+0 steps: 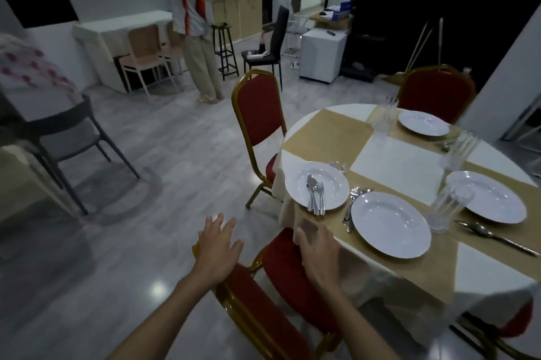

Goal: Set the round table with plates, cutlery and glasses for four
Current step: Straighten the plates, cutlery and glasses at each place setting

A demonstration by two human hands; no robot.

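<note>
White plate with fork, spoon at table edge | left hand, right hand empty, fingers spread, over red chair | risk: chair bump knocking plate off

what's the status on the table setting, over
Left hand open at back of red chair, right hand open above its seat. Four plates on round table; spoon and fork lying on leftmost plate. Chair tucked at near edge.

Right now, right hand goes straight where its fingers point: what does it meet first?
Probably the hanging edge of the tablecloth, just ahead of the right hand; the plate holding a spoon and fork lies beyond. Depth is unclear, so it may be touching.
</note>
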